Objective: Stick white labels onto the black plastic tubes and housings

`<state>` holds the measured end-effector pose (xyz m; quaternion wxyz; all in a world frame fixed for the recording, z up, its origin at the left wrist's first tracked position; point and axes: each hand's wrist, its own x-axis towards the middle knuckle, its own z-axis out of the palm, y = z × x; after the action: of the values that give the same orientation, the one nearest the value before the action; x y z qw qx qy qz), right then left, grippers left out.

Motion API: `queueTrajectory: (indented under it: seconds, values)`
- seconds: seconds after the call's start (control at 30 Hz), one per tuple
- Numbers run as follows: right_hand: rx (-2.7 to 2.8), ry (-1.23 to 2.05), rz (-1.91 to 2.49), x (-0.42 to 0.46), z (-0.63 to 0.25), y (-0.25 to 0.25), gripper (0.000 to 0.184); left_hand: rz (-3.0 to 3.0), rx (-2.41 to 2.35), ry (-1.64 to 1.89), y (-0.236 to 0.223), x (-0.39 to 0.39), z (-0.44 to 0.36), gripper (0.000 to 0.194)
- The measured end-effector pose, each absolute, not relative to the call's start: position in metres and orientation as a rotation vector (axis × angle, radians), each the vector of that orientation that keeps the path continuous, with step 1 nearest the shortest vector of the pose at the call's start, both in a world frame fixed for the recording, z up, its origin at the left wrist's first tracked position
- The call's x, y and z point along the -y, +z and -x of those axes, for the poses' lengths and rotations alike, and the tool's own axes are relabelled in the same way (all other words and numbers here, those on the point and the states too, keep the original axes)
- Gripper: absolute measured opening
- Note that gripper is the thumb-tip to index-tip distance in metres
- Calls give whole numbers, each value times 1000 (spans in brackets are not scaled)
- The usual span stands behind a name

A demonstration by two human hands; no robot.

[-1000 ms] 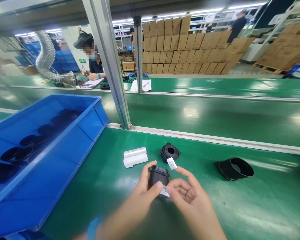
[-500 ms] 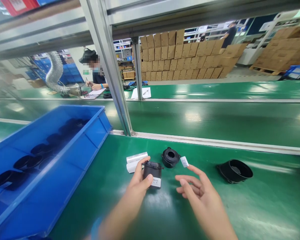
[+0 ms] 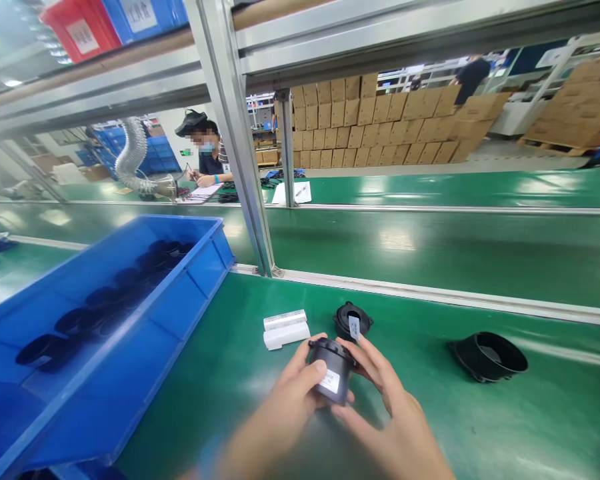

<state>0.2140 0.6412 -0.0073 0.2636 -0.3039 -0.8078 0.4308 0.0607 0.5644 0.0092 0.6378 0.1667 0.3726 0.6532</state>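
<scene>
My left hand [image 3: 300,383] grips a black round plastic housing [image 3: 337,363] with a white label [image 3: 329,381] on its side; the thumb presses beside that label. From the other side, my right hand [image 3: 387,400] has its thumb and fingers around the same housing. A small white sticker [image 3: 354,327] clings to the tip of my right index finger. Just behind the hands, a black ring-shaped part [image 3: 347,312] with a central hole rests on the green bench, partly covered by the sticker. White label strips [image 3: 286,331] lie left of it.
Another black round housing [image 3: 490,358] sits on the right of the green bench [image 3: 545,427]. A blue crate [image 3: 180,300] with several black parts stands at left. A metal post [image 3: 240,140] rises behind the bench edge. Across the line sits a person [image 3: 210,160].
My right hand has moved left, from apart to touching the housing, with the sticker still on its index finger. The housing has turned slightly in my left hand. The camera view has shifted.
</scene>
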Motion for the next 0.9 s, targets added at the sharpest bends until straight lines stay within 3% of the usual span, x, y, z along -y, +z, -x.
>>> queueTrajectory:
  seconds: [0.2, 0.3, 0.43, 0.6, 0.9]
  values:
    - [2248, 805, 816, -631, -216, -12, 79, -527, -1050, 1407, -1, -562, -63, 62]
    - [2305, 705, 778, -629, -215, -17, 74, -560, -1169, 1397, -5, -564, -65, 80]
    - [2305, 837, 879, -633, -214, -10, 78, -542, -1065, 1391, -6, -567, -64, 106]
    - [2219, 1003, 953, -635, -212, 6, 79, -445, -782, 1483, 3, -570, -61, 86]
    - [2170, 1020, 903, -631, -210, -1, 69, -587, -956, 1436, 6, -561, -60, 67]
